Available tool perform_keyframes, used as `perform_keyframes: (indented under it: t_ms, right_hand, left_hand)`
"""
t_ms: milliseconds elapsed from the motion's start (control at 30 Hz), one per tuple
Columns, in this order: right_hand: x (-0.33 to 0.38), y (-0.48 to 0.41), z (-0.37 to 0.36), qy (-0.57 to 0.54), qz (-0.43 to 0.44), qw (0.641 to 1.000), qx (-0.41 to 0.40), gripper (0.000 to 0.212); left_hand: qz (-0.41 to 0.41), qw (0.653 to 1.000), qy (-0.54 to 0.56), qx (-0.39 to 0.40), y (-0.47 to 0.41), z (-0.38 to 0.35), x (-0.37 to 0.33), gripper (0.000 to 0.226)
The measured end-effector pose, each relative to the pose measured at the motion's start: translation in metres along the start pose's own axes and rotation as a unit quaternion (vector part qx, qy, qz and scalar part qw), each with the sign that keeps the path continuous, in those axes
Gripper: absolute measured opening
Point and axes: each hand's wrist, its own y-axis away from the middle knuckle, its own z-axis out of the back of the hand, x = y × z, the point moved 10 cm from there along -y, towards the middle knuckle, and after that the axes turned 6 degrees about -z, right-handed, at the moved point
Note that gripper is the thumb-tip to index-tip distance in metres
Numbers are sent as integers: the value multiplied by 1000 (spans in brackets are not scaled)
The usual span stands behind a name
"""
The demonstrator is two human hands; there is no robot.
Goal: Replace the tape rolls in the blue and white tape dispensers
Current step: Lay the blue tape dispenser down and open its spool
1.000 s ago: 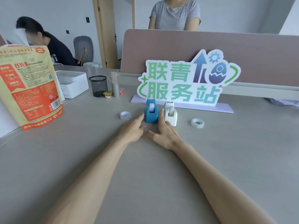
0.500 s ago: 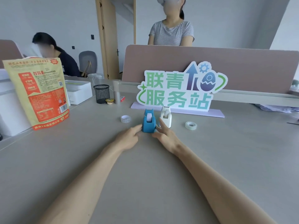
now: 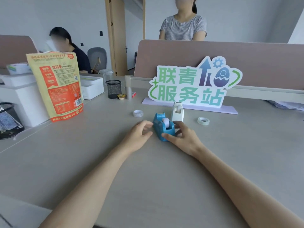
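Blue tape dispenser (image 3: 162, 129): on the grey table (image 3: 164, 178), front centre, turned at an angle, cutter end pointing away; pale roll (image 3: 165, 121) sits in its slot.
Right hand (image 3: 183, 137): grasps the blue dispenser, thumb on its near end, fingers curled round its right side.
Left hand (image 3: 139, 134): just beside the dispenser's left wall, fingers loosely curled; blurred, so cannot tell if it touches or grips.
White tape dispenser (image 3: 177, 111): upright right behind the blue one, close to it, untouched by either hand.
Spare roll, left (image 3: 137, 113): flat on the table, left of both dispensers, apart from them.
Spare roll, right (image 3: 203, 120): flat on the table, right of the white dispenser, apart.
Sign (image 3: 189, 86): green lettering on a lilac base, stands behind the dispensers.
Snack bag (image 3: 57, 86): yellow and orange, upright at far left.
Mesh pen cup (image 3: 113, 89): black, back left, near a white box (image 3: 92, 87).
People: two beyond the desk divider (image 3: 246, 60), one seated, one standing.
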Motion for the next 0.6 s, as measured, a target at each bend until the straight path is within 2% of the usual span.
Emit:
perform_keyframes:
  t_ms: [100, 233, 333, 600]
  right_hand:
    - [6, -8, -6, 76, 38, 996, -1, 74]
    - [9, -26, -10, 41, 38, 998, 27, 56]
    - [12, -43, -17, 24, 42, 997, 59, 53]
    - [17, -44, -17, 17, 108, 993, 38, 58]
  left_hand:
    - [0, 999, -30, 32, -19, -1, 13, 45]
    - [50, 995, 65, 53, -46, 3, 29, 59]
    - [70, 985, 114, 106, -47, -7, 29, 66]
    - [47, 991, 116, 52, -40, -1, 23, 43]
